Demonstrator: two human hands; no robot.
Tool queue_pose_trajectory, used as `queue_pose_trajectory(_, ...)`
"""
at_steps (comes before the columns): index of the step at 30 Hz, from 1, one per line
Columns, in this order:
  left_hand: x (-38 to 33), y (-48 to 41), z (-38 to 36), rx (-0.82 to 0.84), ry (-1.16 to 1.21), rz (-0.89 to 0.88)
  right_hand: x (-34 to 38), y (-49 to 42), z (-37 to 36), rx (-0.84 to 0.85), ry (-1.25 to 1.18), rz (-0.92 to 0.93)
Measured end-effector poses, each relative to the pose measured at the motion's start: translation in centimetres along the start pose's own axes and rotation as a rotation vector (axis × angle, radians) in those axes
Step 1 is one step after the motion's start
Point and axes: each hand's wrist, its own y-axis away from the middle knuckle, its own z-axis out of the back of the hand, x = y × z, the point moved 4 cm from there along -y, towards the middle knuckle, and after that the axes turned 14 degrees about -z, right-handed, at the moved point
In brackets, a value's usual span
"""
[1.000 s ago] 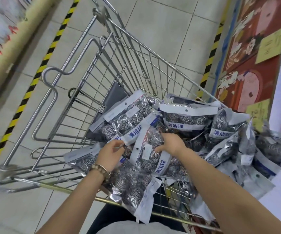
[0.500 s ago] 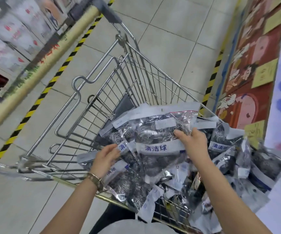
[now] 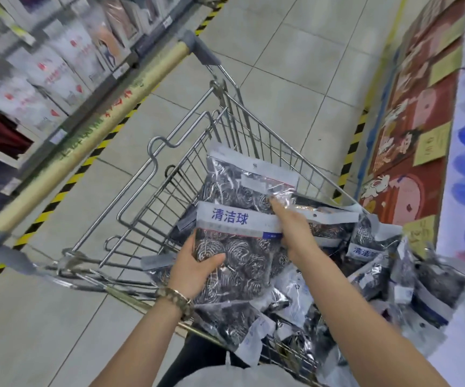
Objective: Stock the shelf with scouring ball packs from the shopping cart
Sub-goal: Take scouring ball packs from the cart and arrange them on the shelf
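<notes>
A clear scouring ball pack with a white band and blue lettering is lifted above the wire shopping cart. My left hand grips its lower left corner. My right hand holds its right edge at the band. Several more scouring ball packs lie heaped in the cart's basket, some draped over its near rim. The shelf on the left carries boxed goods and looks blurred.
The cart's wooden-coloured handle with grey ends runs diagonally at the left. Yellow-black striped tape marks the tiled floor along both aisle sides. A red illustrated display panel stands at the right.
Both hands have raised one pack out of the heap and turned it upright. The view has swung up and left, bringing the left shelf into sight.
</notes>
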Motion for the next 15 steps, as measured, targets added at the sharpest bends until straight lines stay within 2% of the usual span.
queue_pose_trajectory(5, 2.9, 1.4, 1.8, -0.126, 0.099, 0.134, -2.7, -2.8, -0.1, -0.035, 0.097, -0.111)
queue_pose_trajectory(9, 4.3, 1.8, 3.4, -0.198, 0.134, 0.171, -4.5, -4.9, -0.3, -0.058, 0.341, -0.2)
queue_pose_trajectory(12, 5.2, 1.9, 3.8, -0.197, 0.178, 0.226, -3.8, -6.2, -1.8, -0.015, 0.479, -0.174)
queue_pose_trajectory(15, 5.6, 1.7, 3.7, -0.195, 0.188, 0.235, -2.8, -7.5, -2.7, -0.045, 0.703, -0.14)
